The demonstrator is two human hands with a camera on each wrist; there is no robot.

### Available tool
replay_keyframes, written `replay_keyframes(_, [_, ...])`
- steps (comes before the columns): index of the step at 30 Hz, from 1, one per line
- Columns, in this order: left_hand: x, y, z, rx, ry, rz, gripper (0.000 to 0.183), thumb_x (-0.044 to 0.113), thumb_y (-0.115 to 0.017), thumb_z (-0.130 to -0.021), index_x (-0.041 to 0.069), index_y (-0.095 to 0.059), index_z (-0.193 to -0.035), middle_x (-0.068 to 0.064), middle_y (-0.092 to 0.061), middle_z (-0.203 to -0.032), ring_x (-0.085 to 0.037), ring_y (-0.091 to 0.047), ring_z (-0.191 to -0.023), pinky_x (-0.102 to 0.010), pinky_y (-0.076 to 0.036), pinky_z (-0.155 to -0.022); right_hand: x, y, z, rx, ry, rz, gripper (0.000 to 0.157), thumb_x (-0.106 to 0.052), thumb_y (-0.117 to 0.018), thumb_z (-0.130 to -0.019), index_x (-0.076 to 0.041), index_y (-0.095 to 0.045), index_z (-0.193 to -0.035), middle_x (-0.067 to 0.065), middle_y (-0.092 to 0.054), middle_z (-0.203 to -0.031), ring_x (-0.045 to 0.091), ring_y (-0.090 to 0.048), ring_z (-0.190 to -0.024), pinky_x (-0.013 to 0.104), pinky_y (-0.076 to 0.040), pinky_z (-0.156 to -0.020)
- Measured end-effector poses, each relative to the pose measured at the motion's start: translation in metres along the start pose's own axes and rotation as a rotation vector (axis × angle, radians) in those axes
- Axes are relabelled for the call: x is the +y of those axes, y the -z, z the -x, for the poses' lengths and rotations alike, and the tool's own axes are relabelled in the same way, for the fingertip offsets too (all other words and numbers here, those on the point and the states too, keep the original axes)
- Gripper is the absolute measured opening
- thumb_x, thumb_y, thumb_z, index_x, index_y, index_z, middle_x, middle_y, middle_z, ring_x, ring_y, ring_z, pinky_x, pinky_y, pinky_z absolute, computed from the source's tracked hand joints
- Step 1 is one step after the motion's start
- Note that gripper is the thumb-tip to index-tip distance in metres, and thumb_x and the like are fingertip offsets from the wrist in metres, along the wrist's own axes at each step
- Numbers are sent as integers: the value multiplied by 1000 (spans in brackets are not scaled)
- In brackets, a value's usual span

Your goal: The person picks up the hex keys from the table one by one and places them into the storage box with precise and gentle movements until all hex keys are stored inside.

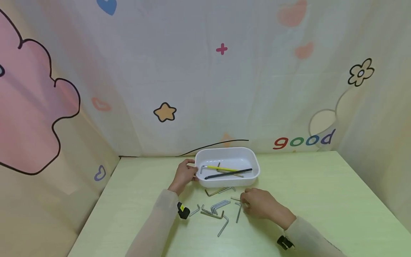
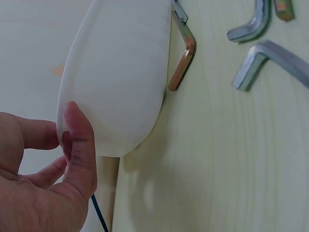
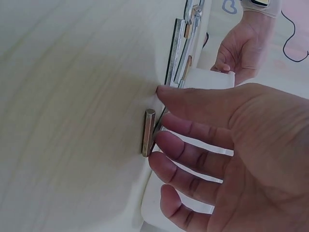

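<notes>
My left hand (image 1: 185, 175) grips the left end of a white plastic box (image 1: 228, 182), thumb and fingers pinching its rim in the left wrist view. Inside the box lie a yellow-sleeved hex key (image 1: 221, 168), a black hex key (image 1: 228, 174) and a brass-toned one. My right hand (image 1: 261, 203) is down at the table in front of the box's right end. Its fingertips reach a brass-toned hex key (image 3: 149, 133), partly hidden by the fingers. In the right wrist view, thumb and fingers stand apart with a gap between them.
Several loose hex keys lie in front of the box, among them a silver cluster (image 1: 219, 206), a brass-toned one (image 1: 212, 214) and a silver one (image 1: 238, 213) near my right hand. Behind the box hangs a printed curtain (image 1: 205, 89), close to the table's back edge.
</notes>
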State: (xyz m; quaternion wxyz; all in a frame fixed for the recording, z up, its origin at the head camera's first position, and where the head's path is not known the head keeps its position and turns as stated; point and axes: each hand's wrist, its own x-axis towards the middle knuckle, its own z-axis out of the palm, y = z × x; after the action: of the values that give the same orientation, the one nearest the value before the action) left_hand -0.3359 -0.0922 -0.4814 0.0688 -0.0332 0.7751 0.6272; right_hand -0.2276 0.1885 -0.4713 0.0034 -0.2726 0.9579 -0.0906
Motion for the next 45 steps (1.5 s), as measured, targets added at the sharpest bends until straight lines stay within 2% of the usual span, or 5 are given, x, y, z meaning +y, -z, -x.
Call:
replay_keyframes(11, [0,0,1,0,13,0,37,8,-57,-96,4,-52,-132,-20,-60,-105,-21,-67,-72,-26,-58,-62,5,-6,2,36,8,-24,16,-5,-74,-80,-15,-63,-86,-7,-50,-76,8,-42,-67,25,-37,-57])
replay_keyframes(21, [1,-2,2,1,15,9,37,7,-57,-95,3,-52,-132,-17,-60,-102,-19,-66,-72,-25,-58,-61,9,-7,2,14,-35,-42,20,-1,-67,-85,-15,-57,-76,-8,-48,-75,9,-42,-67,24,-38,-59])
replay_keyframes(28, [2,-2,2,6,12,7,37,7,-57,-95,3,-51,-132,-19,-59,-103,-28,-69,-80,-25,-58,-61,6,-8,1,-16,-12,-2,22,0,-66,-86,-14,-56,-72,-5,-49,-75,11,-43,-69,26,-40,-58])
replay_keyframes(36, [1,-1,2,6,17,8,38,7,-58,-95,4,-51,-132,-22,-60,-107,-26,-68,-78,-26,-58,-61,4,-10,1,-68,9,50,13,-1,-66,-86,-9,-58,-80,1,-53,-79,19,-51,-76,35,-48,-68])
replay_keyframes(45, [2,-2,2,7,12,-6,37,7,-56,-96,4,-51,-132,-19,-59,-104,-25,-68,-78,-26,-58,-61,6,-10,3,-49,48,82,9,-4,-65,-87,-10,-58,-84,1,-55,-81,22,-55,-78,41,-49,-68])
